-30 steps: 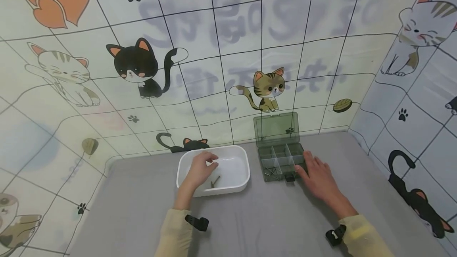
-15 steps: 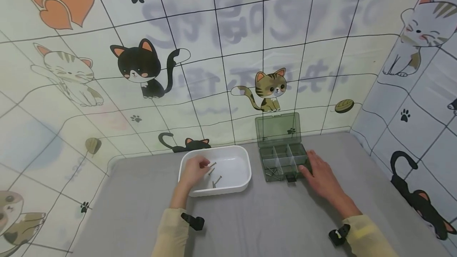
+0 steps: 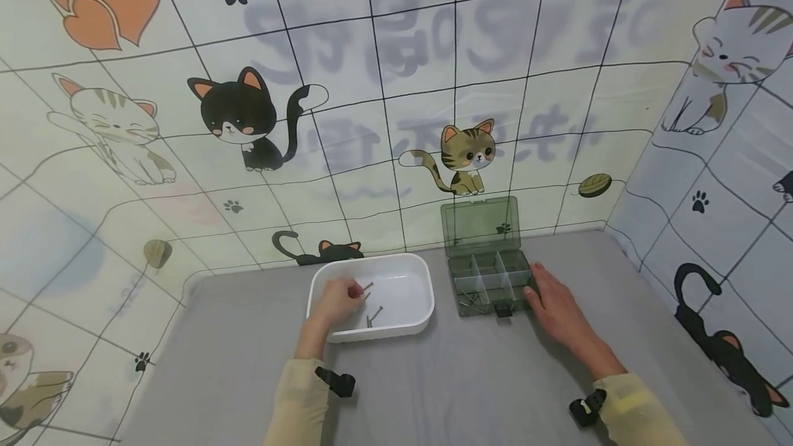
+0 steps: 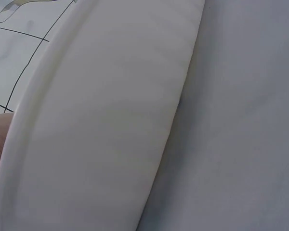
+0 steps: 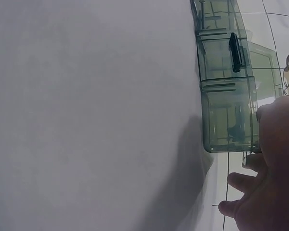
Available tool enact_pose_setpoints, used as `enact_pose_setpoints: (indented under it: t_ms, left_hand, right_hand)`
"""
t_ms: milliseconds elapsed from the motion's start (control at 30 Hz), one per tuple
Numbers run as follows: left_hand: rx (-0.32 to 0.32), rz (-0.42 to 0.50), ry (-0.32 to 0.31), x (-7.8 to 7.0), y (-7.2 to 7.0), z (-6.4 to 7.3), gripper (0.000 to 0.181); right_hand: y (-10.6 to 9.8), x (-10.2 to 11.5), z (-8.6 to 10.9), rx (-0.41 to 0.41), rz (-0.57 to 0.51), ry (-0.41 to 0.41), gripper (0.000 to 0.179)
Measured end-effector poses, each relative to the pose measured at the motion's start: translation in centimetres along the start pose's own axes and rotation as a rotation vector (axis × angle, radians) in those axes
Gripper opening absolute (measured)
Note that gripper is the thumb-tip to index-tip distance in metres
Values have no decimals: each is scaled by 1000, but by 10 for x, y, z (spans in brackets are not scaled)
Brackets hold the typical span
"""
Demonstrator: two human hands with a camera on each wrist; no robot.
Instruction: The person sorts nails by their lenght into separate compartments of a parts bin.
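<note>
My left hand reaches into the white tray, its fingertips at two small screws. Whether it pinches one is too small to make out. More screws lie nearer the tray's front wall. The left wrist view is mostly filled by the tray's outer wall. On the right, a green see-through compartment box stands with its lid raised, and several screws lie in its front left compartment. My right hand rests against the box's right side, fingers extended; the right wrist view shows its thumb near the box corner.
A grey cloth covers the table. Behind it and at the sides hangs a white sheet printed with cats and grid lines. The box's black latch faces the front. A gap separates tray and box.
My left hand's thumb and fingers have come together and lowered to the screws in the tray. The right thumb has drawn back from the box's front compartment towards its right side.
</note>
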State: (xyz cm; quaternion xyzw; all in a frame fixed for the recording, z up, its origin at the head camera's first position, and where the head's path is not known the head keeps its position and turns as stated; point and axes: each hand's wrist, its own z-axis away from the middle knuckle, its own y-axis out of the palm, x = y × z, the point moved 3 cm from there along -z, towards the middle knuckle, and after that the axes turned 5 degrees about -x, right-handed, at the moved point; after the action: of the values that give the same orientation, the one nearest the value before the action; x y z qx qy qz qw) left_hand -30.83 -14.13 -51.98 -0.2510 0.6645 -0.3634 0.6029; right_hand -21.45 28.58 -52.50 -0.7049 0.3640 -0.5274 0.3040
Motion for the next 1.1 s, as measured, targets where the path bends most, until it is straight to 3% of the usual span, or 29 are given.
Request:
enact_pose_setpoints:
  t_ms: [633, 833, 1100]
  left_hand:
    - [18, -80, -8, 0, 6, -1, 5]
    - [14, -37, 12, 1, 6, -1, 6]
    - [-32, 43, 96, -1, 2, -2, 7]
  right_hand:
    - [0, 1, -2, 24, 19, 9, 57]
    - [-1, -2, -3, 35, 32, 10, 59]
    - [-2, -1, -3, 38, 30, 4, 59]
